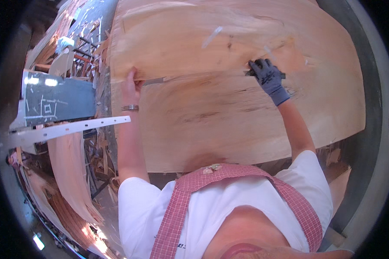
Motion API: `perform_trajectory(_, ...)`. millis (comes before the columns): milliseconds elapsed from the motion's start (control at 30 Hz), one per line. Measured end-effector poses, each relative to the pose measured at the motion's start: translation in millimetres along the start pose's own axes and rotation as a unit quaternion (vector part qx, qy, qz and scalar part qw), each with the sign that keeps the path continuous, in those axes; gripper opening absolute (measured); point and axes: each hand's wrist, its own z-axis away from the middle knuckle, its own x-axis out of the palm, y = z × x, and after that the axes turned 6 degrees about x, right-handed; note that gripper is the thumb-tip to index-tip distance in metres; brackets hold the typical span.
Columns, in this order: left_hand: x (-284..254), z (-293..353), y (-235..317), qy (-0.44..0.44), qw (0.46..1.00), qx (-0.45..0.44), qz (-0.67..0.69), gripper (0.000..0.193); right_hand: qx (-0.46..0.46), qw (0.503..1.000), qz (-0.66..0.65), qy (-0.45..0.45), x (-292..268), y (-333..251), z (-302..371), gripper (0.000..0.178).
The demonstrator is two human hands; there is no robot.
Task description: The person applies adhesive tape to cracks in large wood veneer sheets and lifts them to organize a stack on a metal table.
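A large, thin sheet of pale wood veneer (pixel 173 47) lies across the far half of the table. A second veneer sheet (pixel 194 138) with dark grain streaks lies nearer me, and a narrow dark gap shows between the two at the left. My bare left hand (pixel 132 86), a metal band on its wrist, pinches the near edge of the far sheet by its left end. Farther right along the same seam, my right hand (pixel 268 77) in a grey work glove is closed around a small dark tool (pixel 282 75). The glove hides most of that tool, so its kind is unclear.
A white strip with holes (pixel 73 129) juts in from the left, ending over my left forearm. Beyond it stand a blue-grey panel (pixel 60 99) and wood scraps. Stacked veneer (pixel 69 168) lies at lower left. A grey rim (pixel 371 86) curves along the right.
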Motion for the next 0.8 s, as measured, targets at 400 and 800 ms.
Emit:
perform_trajectory(400, -73.8, 0.6, -76.3, 0.163, 0.981, -0.071, -0.082, 0.018, -0.067, 0.992, -0.046, -0.101, 61.0, -23.8, 29.7, 0.032)
perform_trajectory(800, -91.0, 5.3, -71.0, 0.195, 0.972, -0.035, -0.127, 0.013, -0.037, 0.967, -0.241, -0.076, 3.7, -78.8, 2.9, 0.04)
